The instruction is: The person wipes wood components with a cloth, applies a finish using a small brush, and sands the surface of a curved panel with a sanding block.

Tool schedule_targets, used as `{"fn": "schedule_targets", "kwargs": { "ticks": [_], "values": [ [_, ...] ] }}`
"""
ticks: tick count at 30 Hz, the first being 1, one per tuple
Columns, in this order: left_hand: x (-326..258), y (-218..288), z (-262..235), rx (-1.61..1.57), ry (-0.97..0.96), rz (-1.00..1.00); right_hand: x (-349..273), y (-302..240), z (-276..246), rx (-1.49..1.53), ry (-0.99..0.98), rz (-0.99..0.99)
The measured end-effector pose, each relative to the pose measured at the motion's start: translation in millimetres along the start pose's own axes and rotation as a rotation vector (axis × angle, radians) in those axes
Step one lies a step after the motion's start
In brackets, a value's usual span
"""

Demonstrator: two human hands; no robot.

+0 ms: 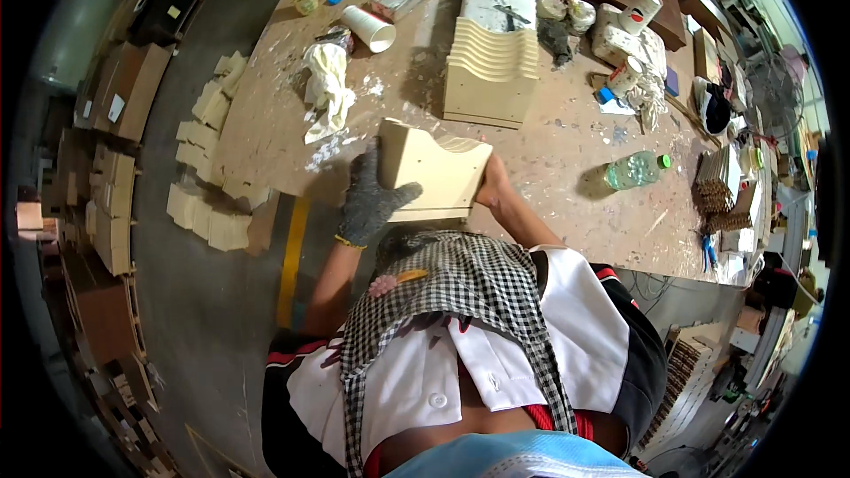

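Observation:
I hold a pale wooden piece (434,168) with a wavy top edge, upright in front of my chest at the near edge of the workbench (549,150). My left hand (370,199), in a grey knitted glove, grips its left side, thumb across the front face. My right hand (492,184) is bare and clasps its right edge from behind, mostly hidden by the piece. Farther back on the bench stands a stack of similar wavy wooden pieces (490,71).
A white rag (329,88), a tipped paper cup (370,28), a green-capped plastic bottle (634,170), rolls of tape and putty-smeared boards clutter the bench. Several cut wooden blocks (208,168) lie on the floor at left, beside a yellow floor line (292,257). Stacked boards stand far left.

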State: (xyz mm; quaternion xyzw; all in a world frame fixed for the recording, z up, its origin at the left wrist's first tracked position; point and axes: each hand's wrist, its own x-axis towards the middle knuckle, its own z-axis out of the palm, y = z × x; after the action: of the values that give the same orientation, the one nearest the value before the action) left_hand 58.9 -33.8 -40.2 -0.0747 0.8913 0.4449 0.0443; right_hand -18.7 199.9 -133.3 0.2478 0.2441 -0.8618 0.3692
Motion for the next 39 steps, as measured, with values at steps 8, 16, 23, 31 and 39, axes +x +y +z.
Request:
{"fn": "schedule_targets", "kwargs": {
  "ticks": [8,16,23,31,39],
  "values": [
    [96,15,76,0.037,-0.080,0.470,-25,-108,-26,-0.124,0.212,-0.588],
    [134,12,84,-0.205,-0.392,0.334,-16,-104,-38,-0.518,0.195,-1.033],
    [126,28,73,-0.308,-0.494,0.199,-9,-112,-52,-0.466,0.150,-1.024],
    [113,7,92,-0.453,-0.370,0.194,-16,-99,-56,-0.529,0.227,-0.943],
    [98,5,98,-0.372,-0.263,0.244,-27,-82,-56,-0.492,0.326,-0.897]
  ]
}}
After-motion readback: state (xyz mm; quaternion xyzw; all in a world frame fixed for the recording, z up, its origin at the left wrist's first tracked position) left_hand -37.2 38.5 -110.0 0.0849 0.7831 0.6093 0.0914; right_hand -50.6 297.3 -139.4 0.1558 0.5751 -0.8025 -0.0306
